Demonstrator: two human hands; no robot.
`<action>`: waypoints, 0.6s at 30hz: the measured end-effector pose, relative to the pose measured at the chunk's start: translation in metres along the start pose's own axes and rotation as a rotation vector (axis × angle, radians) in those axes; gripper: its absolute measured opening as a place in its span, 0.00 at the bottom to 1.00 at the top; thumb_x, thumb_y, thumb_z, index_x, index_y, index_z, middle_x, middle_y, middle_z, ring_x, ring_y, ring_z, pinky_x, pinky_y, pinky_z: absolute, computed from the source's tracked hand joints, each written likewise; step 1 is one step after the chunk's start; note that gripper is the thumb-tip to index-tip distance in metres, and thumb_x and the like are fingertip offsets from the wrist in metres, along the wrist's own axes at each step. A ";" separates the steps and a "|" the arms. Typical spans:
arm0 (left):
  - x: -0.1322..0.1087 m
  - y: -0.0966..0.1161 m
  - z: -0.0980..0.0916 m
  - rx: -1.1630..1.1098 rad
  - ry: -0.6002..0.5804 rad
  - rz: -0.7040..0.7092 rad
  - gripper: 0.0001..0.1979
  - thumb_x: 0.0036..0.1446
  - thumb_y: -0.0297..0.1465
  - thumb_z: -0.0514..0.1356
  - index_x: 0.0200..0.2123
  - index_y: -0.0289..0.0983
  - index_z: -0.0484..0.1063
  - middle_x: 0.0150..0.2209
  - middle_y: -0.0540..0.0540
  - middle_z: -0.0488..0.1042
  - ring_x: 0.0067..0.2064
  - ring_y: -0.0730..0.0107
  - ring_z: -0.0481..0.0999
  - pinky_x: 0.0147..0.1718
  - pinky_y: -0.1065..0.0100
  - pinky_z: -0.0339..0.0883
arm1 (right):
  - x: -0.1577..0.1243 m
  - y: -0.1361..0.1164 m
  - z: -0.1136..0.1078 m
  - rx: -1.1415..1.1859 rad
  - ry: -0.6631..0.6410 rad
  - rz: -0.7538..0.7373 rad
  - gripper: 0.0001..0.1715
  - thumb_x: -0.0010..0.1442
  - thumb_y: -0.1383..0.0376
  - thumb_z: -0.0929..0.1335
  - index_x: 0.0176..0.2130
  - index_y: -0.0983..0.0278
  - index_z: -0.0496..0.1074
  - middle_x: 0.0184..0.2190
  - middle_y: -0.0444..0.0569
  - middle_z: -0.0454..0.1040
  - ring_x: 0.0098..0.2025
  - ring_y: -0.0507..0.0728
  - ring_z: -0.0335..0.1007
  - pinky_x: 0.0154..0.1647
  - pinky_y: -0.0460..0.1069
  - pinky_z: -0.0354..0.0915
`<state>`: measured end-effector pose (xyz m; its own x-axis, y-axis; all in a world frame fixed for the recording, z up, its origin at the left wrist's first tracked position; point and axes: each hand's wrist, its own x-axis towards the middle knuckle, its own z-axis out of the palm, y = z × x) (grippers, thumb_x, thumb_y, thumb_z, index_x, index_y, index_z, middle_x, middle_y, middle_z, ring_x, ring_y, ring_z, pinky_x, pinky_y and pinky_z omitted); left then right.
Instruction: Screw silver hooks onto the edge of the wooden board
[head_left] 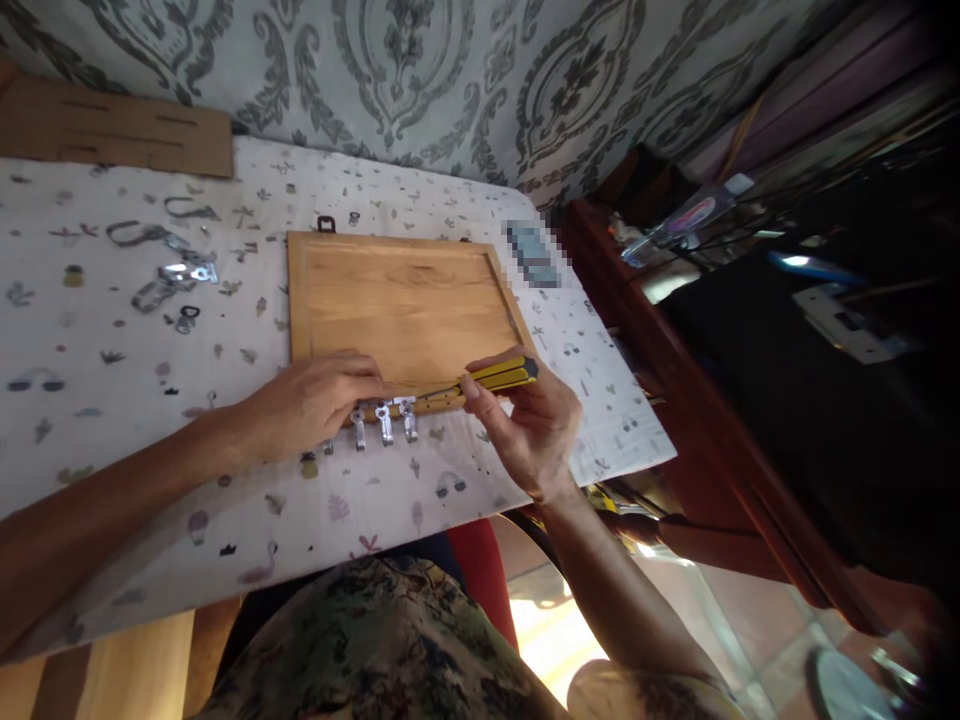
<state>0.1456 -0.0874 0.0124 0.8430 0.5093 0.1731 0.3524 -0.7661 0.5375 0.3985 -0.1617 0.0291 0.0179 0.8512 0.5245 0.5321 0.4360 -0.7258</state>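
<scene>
Bent over a framed wooden panel, a person works along its near edge with both hands. The fingers of the right hand close around the yellow-and-black handle of a screwdriver, thumb pressed along it, while its thin shaft points left toward a row of metal clips on that edge. Whether the tip meets a screw is too small to tell. The fingers of the left hand lie bent and close together at the clips; whether they pinch one cannot be told.

The panel stretches away beyond both sets of fingers. Patterned cloth fills the room between the clips and the near edge of the table, which the right forearm crosses. Loose metal pieces lie beyond and left of the left fingers; farther off sits cardboard.
</scene>
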 end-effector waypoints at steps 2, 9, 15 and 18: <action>0.000 0.000 0.002 0.029 0.007 0.012 0.26 0.65 0.16 0.50 0.55 0.42 0.80 0.45 0.45 0.79 0.48 0.62 0.78 0.47 0.64 0.74 | 0.000 0.001 0.001 0.015 -0.006 -0.001 0.03 0.66 0.64 0.75 0.38 0.60 0.78 0.34 0.43 0.79 0.27 0.50 0.74 0.27 0.49 0.70; 0.001 0.001 0.004 0.111 -0.031 0.041 0.25 0.68 0.17 0.50 0.57 0.41 0.80 0.43 0.44 0.79 0.48 0.61 0.77 0.44 0.64 0.72 | 0.003 -0.001 0.002 -0.015 -0.013 -0.042 0.03 0.66 0.65 0.75 0.37 0.61 0.78 0.33 0.43 0.80 0.27 0.49 0.73 0.28 0.47 0.71; 0.001 -0.002 0.007 0.151 -0.024 0.070 0.23 0.70 0.18 0.50 0.54 0.39 0.80 0.44 0.44 0.78 0.48 0.61 0.76 0.45 0.64 0.71 | 0.005 -0.001 0.002 -0.034 -0.022 -0.072 0.03 0.66 0.64 0.74 0.37 0.60 0.79 0.33 0.44 0.81 0.28 0.50 0.75 0.27 0.47 0.74; 0.000 -0.001 0.008 0.181 -0.036 0.076 0.21 0.71 0.19 0.50 0.54 0.40 0.79 0.44 0.44 0.77 0.48 0.61 0.75 0.43 0.65 0.70 | 0.005 -0.001 0.002 -0.057 -0.037 -0.053 0.04 0.66 0.62 0.74 0.38 0.60 0.79 0.33 0.44 0.82 0.29 0.51 0.76 0.28 0.48 0.75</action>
<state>0.1487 -0.0892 0.0052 0.8829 0.4353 0.1761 0.3517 -0.8615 0.3663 0.3962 -0.1572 0.0318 -0.0418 0.8381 0.5439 0.5786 0.4641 -0.6707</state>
